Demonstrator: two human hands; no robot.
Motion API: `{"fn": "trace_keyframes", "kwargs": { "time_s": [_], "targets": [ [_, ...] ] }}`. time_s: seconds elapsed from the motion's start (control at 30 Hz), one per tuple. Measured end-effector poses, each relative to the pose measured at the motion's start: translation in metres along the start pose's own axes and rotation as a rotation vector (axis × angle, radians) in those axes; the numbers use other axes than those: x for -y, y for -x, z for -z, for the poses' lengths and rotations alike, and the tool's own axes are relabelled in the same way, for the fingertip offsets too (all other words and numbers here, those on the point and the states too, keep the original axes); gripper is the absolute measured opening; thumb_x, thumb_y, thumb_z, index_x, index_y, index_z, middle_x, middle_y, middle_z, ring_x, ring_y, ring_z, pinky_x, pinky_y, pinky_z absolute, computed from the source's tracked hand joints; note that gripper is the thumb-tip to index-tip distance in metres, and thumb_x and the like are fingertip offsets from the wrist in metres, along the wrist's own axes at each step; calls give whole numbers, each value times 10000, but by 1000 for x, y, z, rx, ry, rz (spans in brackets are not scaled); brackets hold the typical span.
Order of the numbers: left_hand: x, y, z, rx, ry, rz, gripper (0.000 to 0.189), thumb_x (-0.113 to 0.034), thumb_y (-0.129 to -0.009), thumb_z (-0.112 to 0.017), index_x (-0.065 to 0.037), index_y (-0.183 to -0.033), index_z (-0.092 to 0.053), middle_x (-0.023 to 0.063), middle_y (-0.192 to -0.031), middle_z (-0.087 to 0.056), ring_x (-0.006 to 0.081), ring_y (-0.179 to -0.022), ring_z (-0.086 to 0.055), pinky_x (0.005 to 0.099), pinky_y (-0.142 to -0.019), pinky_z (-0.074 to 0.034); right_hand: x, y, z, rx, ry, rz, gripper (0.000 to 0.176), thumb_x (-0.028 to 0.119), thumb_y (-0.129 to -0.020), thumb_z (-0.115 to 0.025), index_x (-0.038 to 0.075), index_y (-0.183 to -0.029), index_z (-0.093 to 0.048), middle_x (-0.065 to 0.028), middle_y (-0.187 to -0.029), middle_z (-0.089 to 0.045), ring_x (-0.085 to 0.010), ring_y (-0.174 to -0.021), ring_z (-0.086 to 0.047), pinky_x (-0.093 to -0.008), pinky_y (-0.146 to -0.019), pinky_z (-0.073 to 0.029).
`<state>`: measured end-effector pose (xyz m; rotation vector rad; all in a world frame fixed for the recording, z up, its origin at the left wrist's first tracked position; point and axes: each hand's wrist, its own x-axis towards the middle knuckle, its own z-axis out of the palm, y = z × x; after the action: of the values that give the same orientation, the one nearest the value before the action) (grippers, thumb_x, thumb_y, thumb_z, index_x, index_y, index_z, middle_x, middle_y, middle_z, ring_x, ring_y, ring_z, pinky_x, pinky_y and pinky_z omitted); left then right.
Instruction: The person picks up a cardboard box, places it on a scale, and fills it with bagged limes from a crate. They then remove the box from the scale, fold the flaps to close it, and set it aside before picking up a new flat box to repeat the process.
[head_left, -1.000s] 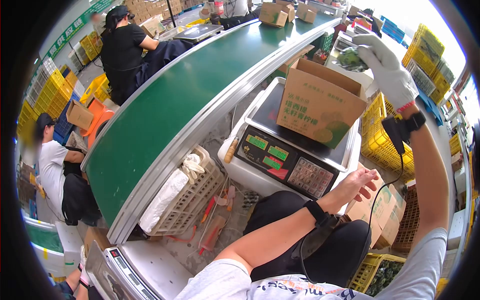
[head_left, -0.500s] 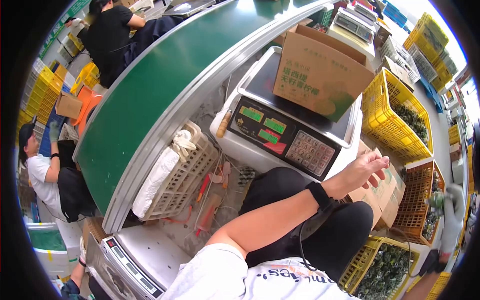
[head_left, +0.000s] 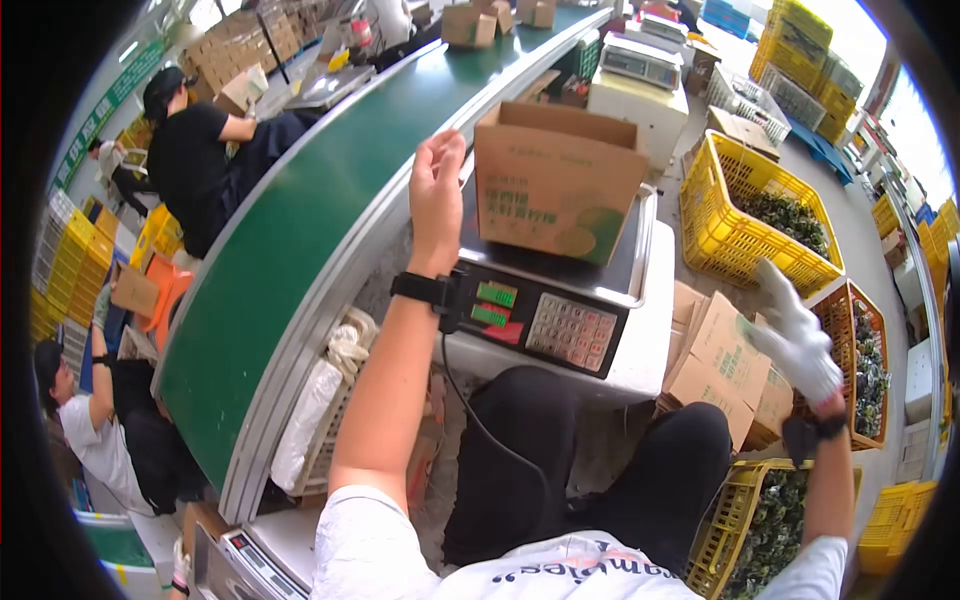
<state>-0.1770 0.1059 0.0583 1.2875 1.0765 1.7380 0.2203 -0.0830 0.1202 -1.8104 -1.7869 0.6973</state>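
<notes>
My left hand (head_left: pixel 437 195) is bare and raised beside the left side of an open-topped cardboard box (head_left: pixel 555 190). Its fingers are extended upward, with nothing in them. The printed box stands upright on the platter of a digital scale (head_left: pixel 545 315), whose displays and keypad face me. On the right, my right hand (head_left: pixel 800 340) wears a pale glove with the fingers reaching up and apart, holding nothing that shows. That glove hovers near flattened cartons (head_left: pixel 725 365) and an orange crate (head_left: pixel 872 300) of small wrapped green items.
A green conveyor belt (head_left: pixel 290 235) curves along the left, carrying small boxes at its far end. Yellow crates, one behind (head_left: pixel 700 215) and one by my knee (head_left: pixel 715 540), hold dark green contents. Co-workers (head_left: pixel 195 150) sit across the belt. Another scale (head_left: pixel 250 565) is at lower left.
My left hand has moved left and up to the box's left side. My gloved right hand has swung up and left from the orange crate; the green item seen at it no longer shows.
</notes>
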Motion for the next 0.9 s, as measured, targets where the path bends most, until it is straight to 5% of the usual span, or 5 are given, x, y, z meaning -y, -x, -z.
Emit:
{"fn": "trace_keyframes", "kwargs": {
  "time_s": [0.13, 0.23, 0.4, 0.6, 0.9],
  "targets": [
    [69, -55, 14, 330, 302, 619, 850, -720, -963, -451, -111, -1550, -369, 72, -1599, -371, 275, -1458, -355, 467, -1188, -279, 7, -123, -89, -299, -278, 512, 916, 302, -814, -781, 48, -1566, -324, -196, -1555, -418, -315, -1443, -390, -399, -1198, -302],
    [63, -50, 0, 533, 482, 628, 693, -628, -1022, -416, -103, -1469, -481, 90, -1386, -609, 216, -1240, -593, 384, -1039, -485, 26, -160, -112, -324, -107, 637, 929, 413, -834, -776, 53, -1564, -328, -205, -1543, -429, -337, -1444, -393, -415, -1196, -304],
    [72, -58, 9, 559, 447, 772, 638, -586, -1012, -480, -113, -1438, -515, 94, -1368, -613, 236, -1233, -589, 424, -1019, -490, 31, -158, -126, -236, -392, 538, 823, 427, -845, -750, 127, -1533, -414, -201, -1545, -431, -334, -1431, -417, -415, -1175, -344],
    [73, -66, 22, 896, 195, 739, 579, -498, -1000, -565, -101, -1419, -518, 104, -1395, -593, 243, -1263, -566, 480, -1058, -441, 56, -142, -121, -248, 96, 572, 416, 420, -821, -754, 170, -1150, -709, -44, -1319, -604, -268, -1169, -617, -367, -942, -527],
    [40, -42, 2, 917, -371, 801, 774, -677, -868, -590, -229, -1465, -386, 65, -1528, -429, 284, -1334, -480, 628, -1082, -298, 19, -130, -145, -409, -200, 622, 358, 148, -617, -807, 17, -930, -694, -171, -1075, -641, -381, -1034, -622, -452, -904, -516]
  ]
}}
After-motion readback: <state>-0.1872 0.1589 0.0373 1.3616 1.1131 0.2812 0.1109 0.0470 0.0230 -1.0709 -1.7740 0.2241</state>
